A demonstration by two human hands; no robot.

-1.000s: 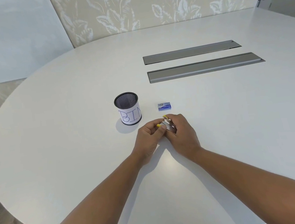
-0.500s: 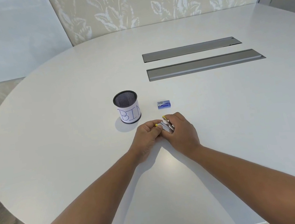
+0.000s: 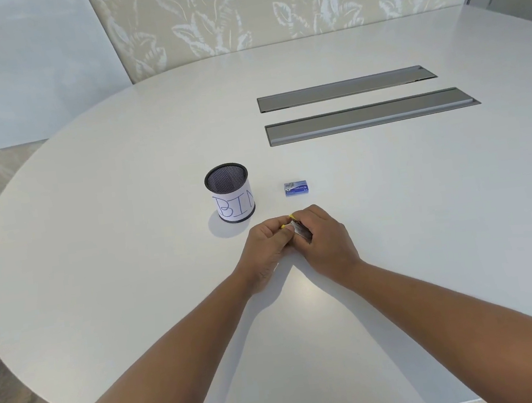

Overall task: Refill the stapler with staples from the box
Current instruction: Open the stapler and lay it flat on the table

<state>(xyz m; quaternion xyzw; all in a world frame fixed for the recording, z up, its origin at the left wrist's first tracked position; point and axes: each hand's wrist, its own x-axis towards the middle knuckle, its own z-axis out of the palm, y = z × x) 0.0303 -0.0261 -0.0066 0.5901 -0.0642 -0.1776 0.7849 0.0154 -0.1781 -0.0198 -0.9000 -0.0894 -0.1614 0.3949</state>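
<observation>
A small stapler [image 3: 300,230] with yellow tips and a dark metal body sits between both hands near the table's middle. My left hand [image 3: 268,244] pinches its left end with thumb and fingers. My right hand [image 3: 325,242] curls around its right side, and most of the stapler is hidden under the fingers. The small blue staple box [image 3: 296,188] lies closed on the table just beyond the hands, touched by neither.
A black mesh cup [image 3: 230,193] with a paper label reading "BIN" stands left of the box. Two long grey cable hatches [image 3: 371,115] are set into the white table [image 3: 130,251] farther back. The table's curved edge runs along the left.
Both hands stayed together on the stapler, with the fingers shifting slightly on it. The box and cup have not moved.
</observation>
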